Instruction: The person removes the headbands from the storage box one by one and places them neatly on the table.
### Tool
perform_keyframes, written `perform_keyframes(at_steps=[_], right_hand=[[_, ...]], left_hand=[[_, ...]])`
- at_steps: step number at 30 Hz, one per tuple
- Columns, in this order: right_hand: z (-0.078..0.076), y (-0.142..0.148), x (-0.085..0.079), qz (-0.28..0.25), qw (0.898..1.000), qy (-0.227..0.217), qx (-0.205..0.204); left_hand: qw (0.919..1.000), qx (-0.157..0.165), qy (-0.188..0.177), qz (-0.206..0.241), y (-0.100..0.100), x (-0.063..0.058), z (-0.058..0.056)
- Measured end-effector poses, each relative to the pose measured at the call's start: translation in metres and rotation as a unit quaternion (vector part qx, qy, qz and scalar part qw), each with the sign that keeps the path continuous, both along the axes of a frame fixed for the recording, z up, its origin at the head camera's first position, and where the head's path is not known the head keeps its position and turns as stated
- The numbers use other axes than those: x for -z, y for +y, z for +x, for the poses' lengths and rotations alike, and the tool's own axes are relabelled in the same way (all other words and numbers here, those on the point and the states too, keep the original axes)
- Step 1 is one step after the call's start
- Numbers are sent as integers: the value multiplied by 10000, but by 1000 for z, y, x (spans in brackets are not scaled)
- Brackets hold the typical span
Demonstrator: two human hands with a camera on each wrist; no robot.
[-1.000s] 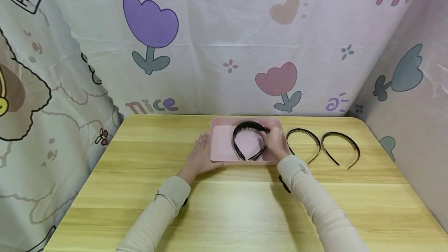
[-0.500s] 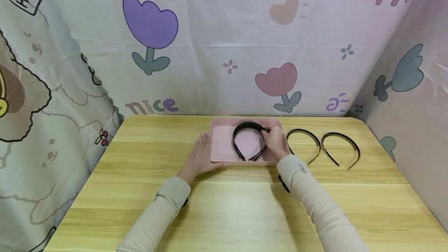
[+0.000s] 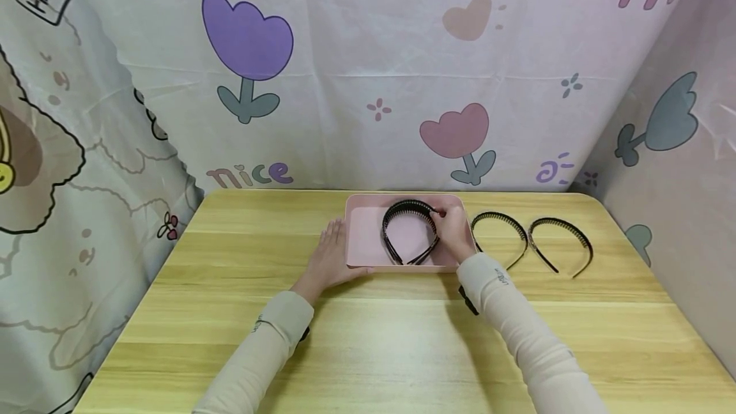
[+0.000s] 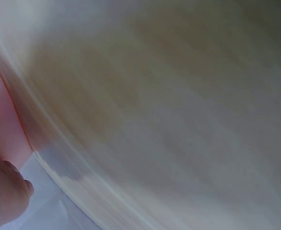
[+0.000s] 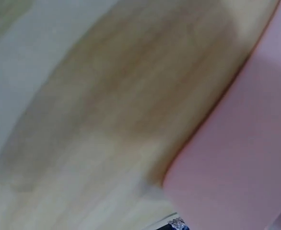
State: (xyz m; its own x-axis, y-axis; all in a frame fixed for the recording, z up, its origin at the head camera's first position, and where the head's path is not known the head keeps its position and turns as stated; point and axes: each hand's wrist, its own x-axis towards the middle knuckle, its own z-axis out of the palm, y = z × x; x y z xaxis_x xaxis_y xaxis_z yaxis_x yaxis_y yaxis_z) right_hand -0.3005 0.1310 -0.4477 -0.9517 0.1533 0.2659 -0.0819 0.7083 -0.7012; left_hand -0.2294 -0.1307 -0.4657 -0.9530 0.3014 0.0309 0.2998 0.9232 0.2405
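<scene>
A pink tray [image 3: 364, 235] lies near the back edge of the wooden table, holding several black toothed headbands [image 3: 409, 207] nested together with their ends toward me. My right hand [image 3: 453, 230] reaches over the tray's right side and pinches the headbands at their upper right; how many are in the pinch I cannot tell. My left hand [image 3: 328, 257] rests with straight fingers along the tray's left side, its thumb at the front left corner. The left wrist view catches a bit of the left hand [image 4: 8, 194] beside the pink tray wall [image 4: 4, 112].
Right of the tray lie two more black toothed headbands, one close beside it [image 3: 522, 235] and another [image 3: 583, 239] farther right. A patterned cloth [image 3: 345, 50] hangs behind the table [image 3: 379, 344] and along both sides. The right wrist view shows the tray's outer wall [image 5: 246, 153].
</scene>
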Motion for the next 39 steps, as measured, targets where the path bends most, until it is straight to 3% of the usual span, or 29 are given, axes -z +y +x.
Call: perform_keyframes(at_steps=[7,19,33,39], right_hand=[[0,1,-8,33,9998,-191,-16],[1,5,-16,-165,9992,-368,-12],[7,24,-16,-15,9993,-247,-279],[13,32,-15,-213,9985,-467,-198]], left_hand=[[9998,-71,-161,96,0,-2,0],[9998,-50,-126,147,0,-1,0],[9998,-60,-147,88,1,0,0],[9999,-50,-96,116,0,2,0]])
